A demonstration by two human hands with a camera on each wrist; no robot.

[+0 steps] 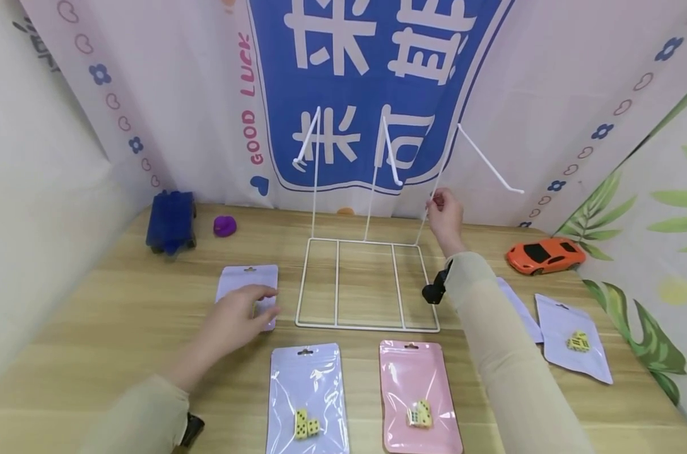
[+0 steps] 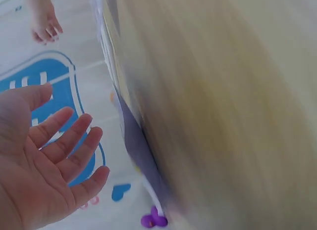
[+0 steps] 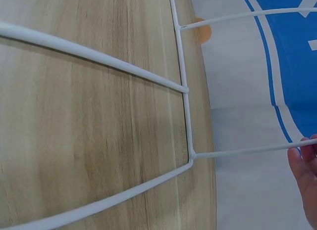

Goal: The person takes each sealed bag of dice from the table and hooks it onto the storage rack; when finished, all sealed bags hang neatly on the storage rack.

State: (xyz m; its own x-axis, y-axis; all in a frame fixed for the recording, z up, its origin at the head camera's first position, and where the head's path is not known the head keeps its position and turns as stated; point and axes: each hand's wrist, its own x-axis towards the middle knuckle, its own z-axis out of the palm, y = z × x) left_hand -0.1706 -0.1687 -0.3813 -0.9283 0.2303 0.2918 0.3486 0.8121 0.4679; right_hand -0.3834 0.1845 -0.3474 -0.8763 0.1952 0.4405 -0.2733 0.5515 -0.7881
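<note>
A white wire rack (image 1: 366,327) stands on the wooden table, with a flat base and three uprights ending in forward-slanting hooks. My right hand (image 1: 446,221) pinches the rack's right upright (image 3: 242,152) low down, between thumb and fingertips. My left hand (image 1: 238,318) hovers over a lavender zip pouch (image 1: 246,276) left of the rack and partly hides it. In the left wrist view its fingers are spread and relaxed, holding nothing. In front of the rack lie another lavender pouch (image 1: 306,378) and a pink pouch (image 1: 414,372), both with yellow dice inside.
Two more lavender pouches lie at the right, one (image 1: 573,343) with yellow dice, the other (image 1: 516,309) partly behind my right forearm. An orange toy car (image 1: 546,255) sits beyond them. A blue toy vehicle (image 1: 171,221) and a small purple object (image 1: 224,226) stand back left. Printed cloth (image 1: 195,126) hangs behind.
</note>
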